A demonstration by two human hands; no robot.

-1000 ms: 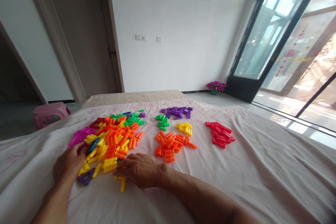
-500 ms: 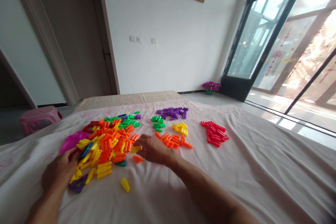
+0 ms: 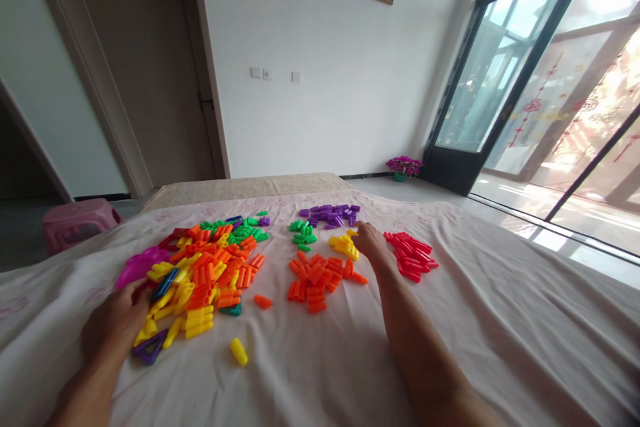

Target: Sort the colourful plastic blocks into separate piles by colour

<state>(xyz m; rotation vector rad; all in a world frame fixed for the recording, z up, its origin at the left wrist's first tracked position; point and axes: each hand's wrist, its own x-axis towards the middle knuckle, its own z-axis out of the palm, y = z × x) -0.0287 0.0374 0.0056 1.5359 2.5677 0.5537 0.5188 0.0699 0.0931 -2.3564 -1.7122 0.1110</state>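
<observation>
My left hand point(image 3: 117, 320) rests against the left edge of a mixed pile of plastic building pieces point(image 3: 220, 270), mostly orange, yellow and green. Its thumb and forefinger are apart beside a dark blue piece point(image 3: 165, 285); the other fingers are partly hidden. A purple triangular piece point(image 3: 151, 347) lies just below. My right hand point(image 3: 371, 240) reaches to a small yellow heap point(image 3: 343, 247), its fingers closed at the tips around a yellow piece point(image 3: 353, 233), mostly covered by the hand. Orange pieces point(image 3: 315, 280) lie together in front of that heap.
Purple point(image 3: 330, 215), green point(image 3: 303, 235) and red point(image 3: 410, 257) heaps lie on the pale sheet point(image 3: 320, 373). Loose orange point(image 3: 263, 301) and yellow point(image 3: 239, 351) pieces are near the front. A magenta flower-shaped piece point(image 3: 137, 268) sits left. A pink stool point(image 3: 77, 223) stands beyond.
My right hand has moved right and away from the mixed pile to the yellow heap, carrying a yellow piece. Orange pieces it covered now show. My left hand has stayed in place.
</observation>
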